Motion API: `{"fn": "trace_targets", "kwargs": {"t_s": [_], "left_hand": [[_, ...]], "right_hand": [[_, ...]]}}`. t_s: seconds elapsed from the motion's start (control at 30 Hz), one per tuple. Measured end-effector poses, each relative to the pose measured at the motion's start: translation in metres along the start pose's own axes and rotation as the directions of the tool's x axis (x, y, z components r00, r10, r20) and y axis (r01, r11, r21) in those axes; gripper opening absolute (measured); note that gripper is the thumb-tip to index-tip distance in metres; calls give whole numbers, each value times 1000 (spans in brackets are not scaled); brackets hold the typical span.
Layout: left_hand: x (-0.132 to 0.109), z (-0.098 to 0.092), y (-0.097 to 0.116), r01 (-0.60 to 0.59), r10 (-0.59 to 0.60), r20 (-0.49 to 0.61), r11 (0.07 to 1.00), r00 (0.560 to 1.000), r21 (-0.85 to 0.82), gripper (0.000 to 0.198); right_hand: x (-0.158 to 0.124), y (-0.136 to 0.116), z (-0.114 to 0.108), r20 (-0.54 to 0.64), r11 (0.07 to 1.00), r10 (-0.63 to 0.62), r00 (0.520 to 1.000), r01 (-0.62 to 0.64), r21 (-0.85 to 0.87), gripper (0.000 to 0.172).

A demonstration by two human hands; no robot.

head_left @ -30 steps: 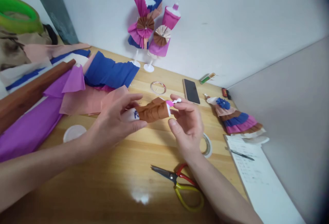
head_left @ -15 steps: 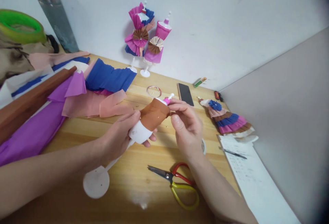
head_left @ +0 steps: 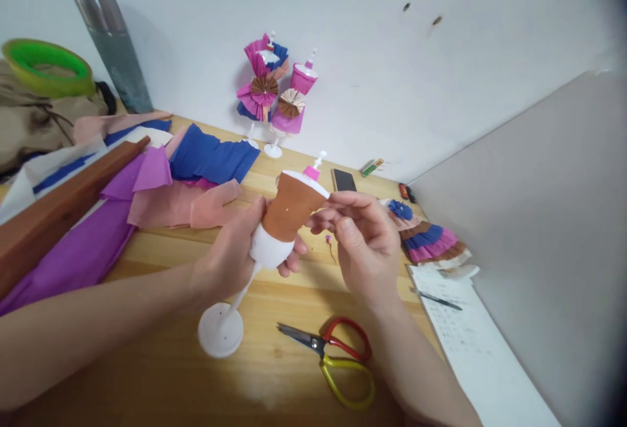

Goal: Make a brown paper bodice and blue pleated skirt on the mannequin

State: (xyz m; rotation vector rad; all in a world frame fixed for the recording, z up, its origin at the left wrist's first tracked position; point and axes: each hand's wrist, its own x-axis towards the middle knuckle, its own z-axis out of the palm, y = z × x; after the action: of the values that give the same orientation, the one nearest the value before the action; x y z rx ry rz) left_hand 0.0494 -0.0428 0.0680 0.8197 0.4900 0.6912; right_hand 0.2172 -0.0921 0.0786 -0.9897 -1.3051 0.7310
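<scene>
My left hand (head_left: 235,251) is wrapped around a miniature dress form (head_left: 273,254), its fingertips showing behind the white lower part. Brown crepe paper (head_left: 289,208) covers the torso, and a pink collar band (head_left: 311,172) rings the neck beneath a white knob. The form leans to the right, its round white base (head_left: 220,330) hanging toward me. My right hand (head_left: 365,237) is at the brown paper's right edge, index fingertip near the top corner, thumb apart from the loosely bent fingers. Nothing shows in that hand. Scissors (head_left: 318,345) with red and yellow handles lie on the table below.
Crepe paper strips, including a blue piece (head_left: 215,156) and a brown roll (head_left: 68,195), spread across the left. Two dressed forms (head_left: 264,85) stand by the wall. A phone (head_left: 343,180), a ruffled dress (head_left: 431,241), paper sheets (head_left: 465,329) with a pen (head_left: 441,300), and a flask (head_left: 115,55) surround the workspace.
The dress form has been turned more upright, its base swinging right and slightly up. My right hand has shifted a little right along with its edge. The camera view has tilted up slightly.
</scene>
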Motion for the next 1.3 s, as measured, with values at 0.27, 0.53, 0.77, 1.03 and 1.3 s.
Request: {"fn": "trace_targets", "kwargs": {"t_s": [0.27,0.53,0.77,1.03,1.3], "left_hand": [[9,6,-2,-254,256,-8,964,967,74,56],[15,5,-4,-414,392,140,888,909,199,73],[24,-3,-8,-431,411,148,889,900,152,58],[27,3,-6,-342,344,5,934,939,105,65],[32,6,-7,-279,278,-51,960,959,-22,60]], "right_hand": [[17,-12,3,-126,984,-147,981,132,-123,19],[21,-23,17,-81,994,-110,991,112,16,40],[13,-8,18,103,998,40,994,-45,44,45],[15,-1,20,164,978,205,965,-209,1,34],[17,1,22,149,975,204,968,-214,57,27]]}}
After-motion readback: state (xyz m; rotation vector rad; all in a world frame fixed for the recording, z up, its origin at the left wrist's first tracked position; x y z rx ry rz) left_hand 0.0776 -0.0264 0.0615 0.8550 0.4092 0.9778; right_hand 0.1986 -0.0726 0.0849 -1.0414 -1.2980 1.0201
